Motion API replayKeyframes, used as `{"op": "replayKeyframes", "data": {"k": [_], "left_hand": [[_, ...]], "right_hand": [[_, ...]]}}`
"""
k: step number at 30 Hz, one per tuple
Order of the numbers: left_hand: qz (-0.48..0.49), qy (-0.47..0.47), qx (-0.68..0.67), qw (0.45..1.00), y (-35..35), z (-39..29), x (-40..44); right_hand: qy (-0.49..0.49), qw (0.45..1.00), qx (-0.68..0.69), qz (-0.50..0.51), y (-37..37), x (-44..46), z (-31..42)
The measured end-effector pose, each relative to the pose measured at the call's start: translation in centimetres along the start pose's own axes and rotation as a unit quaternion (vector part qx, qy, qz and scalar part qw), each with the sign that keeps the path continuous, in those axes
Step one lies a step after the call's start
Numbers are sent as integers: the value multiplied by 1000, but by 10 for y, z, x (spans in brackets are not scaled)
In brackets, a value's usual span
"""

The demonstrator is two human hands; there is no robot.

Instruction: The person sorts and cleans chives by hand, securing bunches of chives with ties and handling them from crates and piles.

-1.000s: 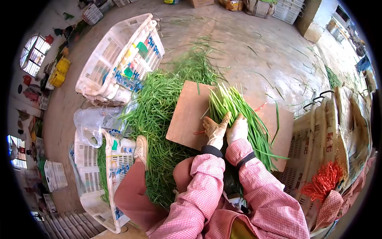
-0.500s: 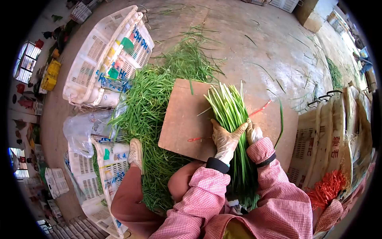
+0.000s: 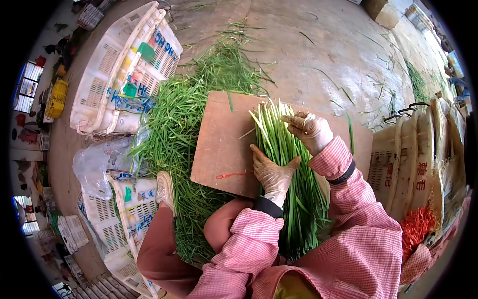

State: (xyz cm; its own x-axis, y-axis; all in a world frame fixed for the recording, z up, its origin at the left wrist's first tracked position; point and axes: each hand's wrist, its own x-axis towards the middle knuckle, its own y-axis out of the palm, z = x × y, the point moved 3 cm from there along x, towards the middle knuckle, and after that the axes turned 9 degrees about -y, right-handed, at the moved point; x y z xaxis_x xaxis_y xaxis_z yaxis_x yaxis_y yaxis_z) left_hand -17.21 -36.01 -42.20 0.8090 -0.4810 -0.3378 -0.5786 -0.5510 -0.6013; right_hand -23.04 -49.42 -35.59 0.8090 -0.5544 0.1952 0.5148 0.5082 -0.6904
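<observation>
A thick bundle of garlic chives (image 3: 294,184), white stems away from me and dark green leaves toward me, lies over a brown board (image 3: 224,134). My left hand (image 3: 275,174), in a thin glove, presses against its left side with the thumb laid across it. Above the stems on the right, my gloved right hand (image 3: 311,130) is closed with thumb and fingertips together; whether anything is between them is too small to tell. A red tie strip (image 3: 231,175) sticks out on the board left of my left hand.
Loose green leaves (image 3: 184,119) are heaped left of the board. White plastic crates (image 3: 124,74) stand on the left, with a clear plastic bag (image 3: 94,164). More crates (image 3: 403,164) are at the right, beside a bunch of red strips (image 3: 417,229). Leaves litter the floor (image 3: 298,55).
My right hand has left the bundle's right side and risen over the stems, its fingers pinched. The red strip's right end no longer shows. My left hand stays on the bundle, slightly lower.
</observation>
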Motion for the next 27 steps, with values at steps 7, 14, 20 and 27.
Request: {"op": "replayKeyframes", "data": {"k": [7,14,20,27], "left_hand": [[34,-38,-27,998,-2,-1,5],[45,-52,-46,997,-1,3,7],[18,-16,-40,999,2,7,6],[22,-15,-93,995,1,11,6]], "right_hand": [[19,978,-112,177,20,29,-13],[32,958,-214,191,6,11,-2],[14,995,-100,-26,-56,0,-7],[325,897,-300,-20,-87,-77,-110]]}}
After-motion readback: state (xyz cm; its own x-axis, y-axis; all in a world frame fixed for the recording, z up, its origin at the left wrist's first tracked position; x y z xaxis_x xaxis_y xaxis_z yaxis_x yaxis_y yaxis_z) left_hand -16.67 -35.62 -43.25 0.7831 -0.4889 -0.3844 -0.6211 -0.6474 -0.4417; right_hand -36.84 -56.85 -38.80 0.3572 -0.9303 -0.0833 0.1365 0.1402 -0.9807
